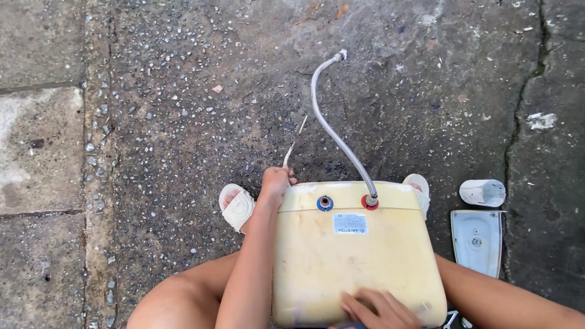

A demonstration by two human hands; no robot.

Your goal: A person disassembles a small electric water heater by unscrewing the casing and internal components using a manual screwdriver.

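Observation:
A yellowed, boxy water heater tank (353, 256) stands on the concrete between my feet. Its top edge carries a blue-ringed port (325, 203) and a red-ringed port (370, 201). A grey flexible hose (332, 131) runs from the red port up across the ground. My left hand (275, 181) is at the tank's upper left corner, closed on a thin pale stick-like piece (289, 156). My right hand (375, 309) lies flat on the tank's lower face, fingers spread.
A white plastic cover plate (476, 239) and a small white cylindrical cap (482, 192) lie to the right of the tank. My sandalled feet (237, 206) flank the tank. A crack (518, 109) runs down the concrete at right; paving slabs (39, 152) lie left.

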